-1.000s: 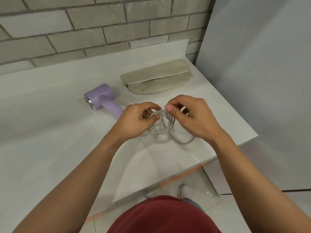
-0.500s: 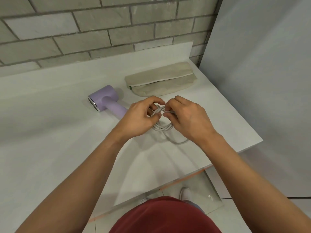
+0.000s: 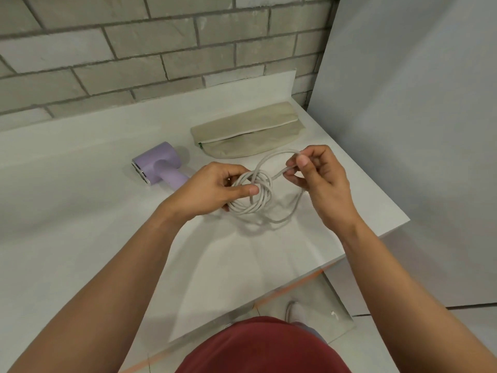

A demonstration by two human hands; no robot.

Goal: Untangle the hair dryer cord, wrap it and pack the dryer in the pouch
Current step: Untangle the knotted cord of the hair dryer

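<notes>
Near the white counter's (image 3: 67,211) front right corner, the left hand (image 3: 212,189) pinches the coiled pale grey cord (image 3: 258,204), and the right hand (image 3: 320,179) pinches a loop drawn from it. A lilac plastic hair dryer (image 3: 158,165) lies just left, a beige zippered fabric pouch (image 3: 247,135) behind; the counter stretches wide leftward.

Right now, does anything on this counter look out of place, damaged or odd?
Nothing looks spilled or damaged. The only mess is the cord, a tangled bundle gripped by the left hand, one loop pinched by the right hand. The dryer and pouch lie on the counter.
</notes>
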